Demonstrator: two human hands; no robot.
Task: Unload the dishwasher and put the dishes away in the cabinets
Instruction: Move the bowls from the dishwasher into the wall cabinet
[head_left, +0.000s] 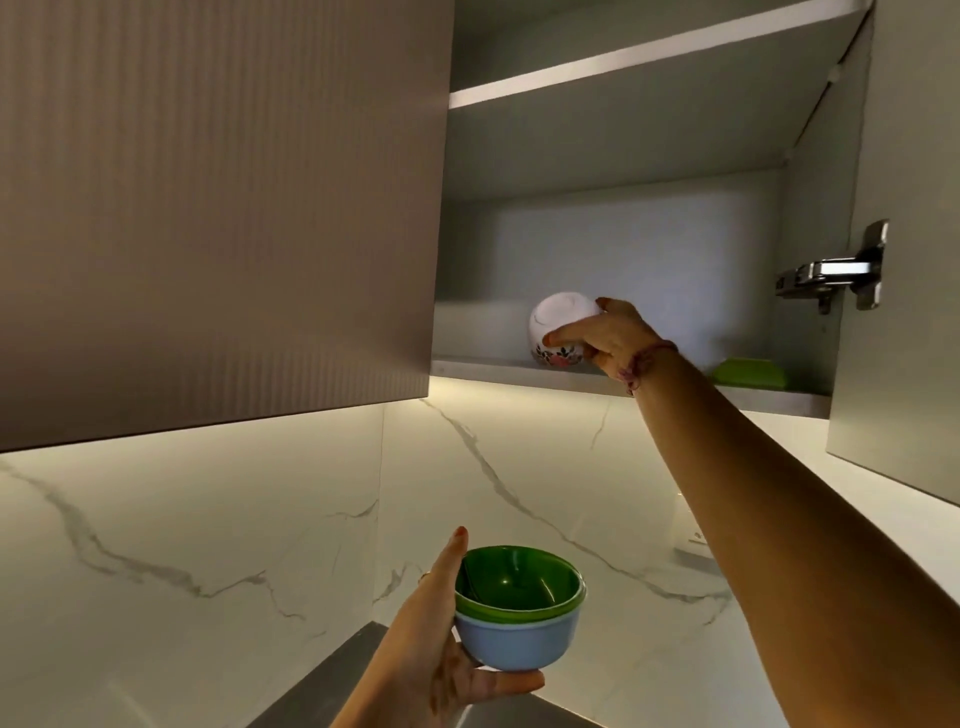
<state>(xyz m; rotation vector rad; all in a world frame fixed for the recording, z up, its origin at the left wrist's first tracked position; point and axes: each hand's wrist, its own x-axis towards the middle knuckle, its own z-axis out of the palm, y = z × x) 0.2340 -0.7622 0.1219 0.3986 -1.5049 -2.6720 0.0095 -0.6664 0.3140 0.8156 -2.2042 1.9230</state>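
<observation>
Two nested bowls, a green bowl (519, 579) inside a blue bowl (517, 642), sit gripped in the left hand (441, 644), below the cabinet. The right hand (605, 335) clasps a white floral cup (558, 327), tilted at the lower shelf (498, 370); its rim is hidden, and a green dish (748, 373) there is partly cut off.

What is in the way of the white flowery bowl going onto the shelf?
Nothing visible. The right hand holds the white flowery bowl tipped on its side, right over the bottom shelf. The door on that side is open. The only other thing there, a green dish, sits far right.
</observation>
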